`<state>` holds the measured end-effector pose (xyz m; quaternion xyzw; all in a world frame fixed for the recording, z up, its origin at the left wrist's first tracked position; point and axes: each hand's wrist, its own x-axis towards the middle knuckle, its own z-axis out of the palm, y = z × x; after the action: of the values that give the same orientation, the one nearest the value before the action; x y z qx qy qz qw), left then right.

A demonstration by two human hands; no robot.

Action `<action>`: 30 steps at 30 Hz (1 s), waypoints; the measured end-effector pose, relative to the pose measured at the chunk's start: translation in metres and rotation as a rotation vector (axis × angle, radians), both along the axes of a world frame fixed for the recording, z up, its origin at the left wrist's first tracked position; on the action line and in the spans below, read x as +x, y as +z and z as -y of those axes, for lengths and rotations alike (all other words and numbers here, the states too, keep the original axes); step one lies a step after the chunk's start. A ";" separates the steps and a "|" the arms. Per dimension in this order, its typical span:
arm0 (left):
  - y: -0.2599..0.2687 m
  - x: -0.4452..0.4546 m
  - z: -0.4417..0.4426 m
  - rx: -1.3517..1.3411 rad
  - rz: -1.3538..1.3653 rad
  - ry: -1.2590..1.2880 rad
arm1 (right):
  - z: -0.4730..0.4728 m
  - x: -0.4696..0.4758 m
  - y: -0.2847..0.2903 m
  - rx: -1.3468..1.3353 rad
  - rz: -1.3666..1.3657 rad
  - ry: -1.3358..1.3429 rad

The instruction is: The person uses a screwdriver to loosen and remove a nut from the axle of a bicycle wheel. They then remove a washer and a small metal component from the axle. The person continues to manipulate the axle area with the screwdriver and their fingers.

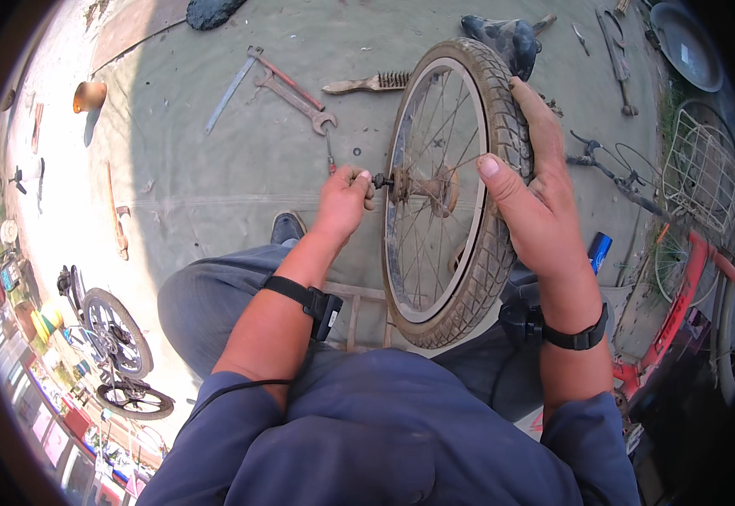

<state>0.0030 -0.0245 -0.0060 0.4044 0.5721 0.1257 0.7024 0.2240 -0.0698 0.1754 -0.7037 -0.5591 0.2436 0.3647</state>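
Note:
A small bicycle wheel (436,316) stands upright before me, its muddy treaded tire (500,253) facing right. My right hand (535,202) grips that tire from the right, thumb on the near sidewall and fingers along the tread. At the wheel's left side, my left hand (345,197) pinches the outer end of the black axle (381,181) between thumb and fingertips. The axle sticks out of the rusty hub (421,188). Its tip is hidden by my fingers.
On the green ground sheet (235,171) lie a wire brush (367,83), an open-ended wrench (295,103), a screwdriver (330,155) and a bicycle saddle (506,41). A hammer (116,218) lies left. A red bicycle frame (671,316) and wire basket (702,171) stand right, near a blue can (600,252).

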 end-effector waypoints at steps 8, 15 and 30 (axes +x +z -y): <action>-0.003 -0.004 -0.001 -0.008 0.070 0.035 | 0.000 0.003 -0.001 -0.010 -0.071 -0.037; -0.005 -0.006 -0.002 0.047 0.061 0.002 | -0.001 0.006 0.001 -0.017 -0.028 -0.035; -0.002 -0.010 -0.008 0.203 0.021 -0.164 | 0.000 0.008 0.001 -0.023 -0.043 -0.036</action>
<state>-0.0073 -0.0167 -0.0084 0.5174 0.5139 0.1292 0.6720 0.2324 -0.0700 0.1762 -0.7123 -0.5356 0.2584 0.3727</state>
